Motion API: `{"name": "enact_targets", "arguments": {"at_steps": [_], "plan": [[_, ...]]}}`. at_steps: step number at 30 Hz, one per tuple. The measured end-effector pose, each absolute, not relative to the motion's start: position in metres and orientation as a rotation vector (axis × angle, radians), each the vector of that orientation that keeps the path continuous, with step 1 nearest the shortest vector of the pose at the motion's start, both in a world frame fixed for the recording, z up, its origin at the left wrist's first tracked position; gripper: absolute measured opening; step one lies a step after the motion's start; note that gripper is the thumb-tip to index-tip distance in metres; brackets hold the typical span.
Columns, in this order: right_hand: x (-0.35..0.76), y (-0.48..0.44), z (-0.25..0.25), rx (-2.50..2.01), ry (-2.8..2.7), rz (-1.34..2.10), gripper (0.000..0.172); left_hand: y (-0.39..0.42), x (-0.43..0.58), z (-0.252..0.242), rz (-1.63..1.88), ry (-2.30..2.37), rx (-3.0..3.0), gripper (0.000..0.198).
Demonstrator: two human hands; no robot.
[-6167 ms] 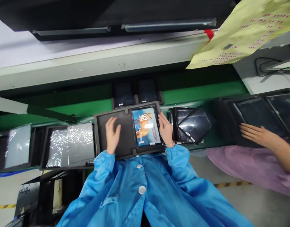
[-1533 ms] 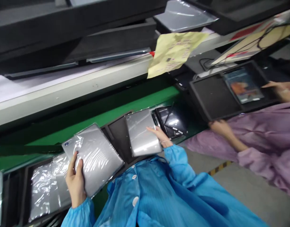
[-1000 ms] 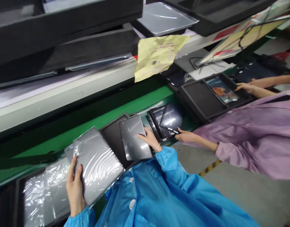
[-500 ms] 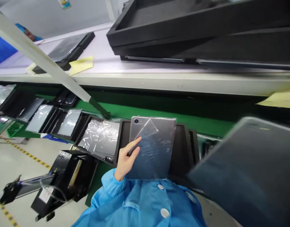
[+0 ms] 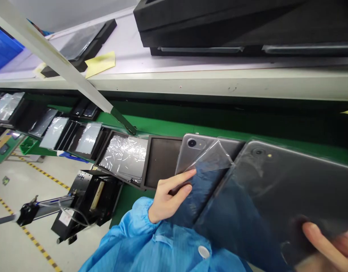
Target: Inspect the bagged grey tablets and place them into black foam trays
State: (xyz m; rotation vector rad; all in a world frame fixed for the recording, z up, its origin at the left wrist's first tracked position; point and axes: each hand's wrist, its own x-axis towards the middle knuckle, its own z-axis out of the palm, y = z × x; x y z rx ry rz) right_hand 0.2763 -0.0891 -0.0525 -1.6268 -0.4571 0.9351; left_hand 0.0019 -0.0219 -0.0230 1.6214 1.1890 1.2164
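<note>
My left hand (image 5: 169, 198) grips the left edge of a grey tablet (image 5: 200, 185), thumb and fingers closed on it. The tablet's camera side faces up. A clear protective film (image 5: 217, 156) on its back is folded over at the upper corner, close to my fingertips. My right hand (image 5: 325, 245), partly cut off at the lower right, holds a second dark tablet (image 5: 276, 204) nearer the camera, also back side up. Wrinkled film covers that one around its camera. The second tablet overlaps the right part of the first, hiding it.
Beside my left hand is a black foam tray (image 5: 164, 160). Further left, another tray holds film-wrapped tablets (image 5: 124, 156), with more trays beyond. Overhead runs a white shelf (image 5: 174, 81) bearing stacked black trays (image 5: 219, 28). A slanted white post (image 5: 60, 62) crosses at left.
Both tablets have come closer together; the left one moved right with my left hand, and the right one moved left to overlap it. My right hand has come into view. The camera view has shifted.
</note>
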Motion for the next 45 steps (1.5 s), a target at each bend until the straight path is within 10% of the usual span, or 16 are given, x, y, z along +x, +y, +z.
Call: {"name": "enact_targets", "arguments": {"at_steps": [25,40,45], "plan": [[0.245,-0.075,-0.046,-1.62,-0.221,1.083,0.062,-0.034,0.008,-0.019,1.167,1.246,1.588,0.034],[0.236,-0.072,-0.029,-1.586,-0.387,0.856,0.033,-0.033,0.01,-0.013,1.136,1.115,1.575,0.038],[0.235,-0.074,-0.031,-1.611,-0.403,0.88,0.038,-0.04,0.01,-0.026,1.036,1.161,1.406,0.075]]}}
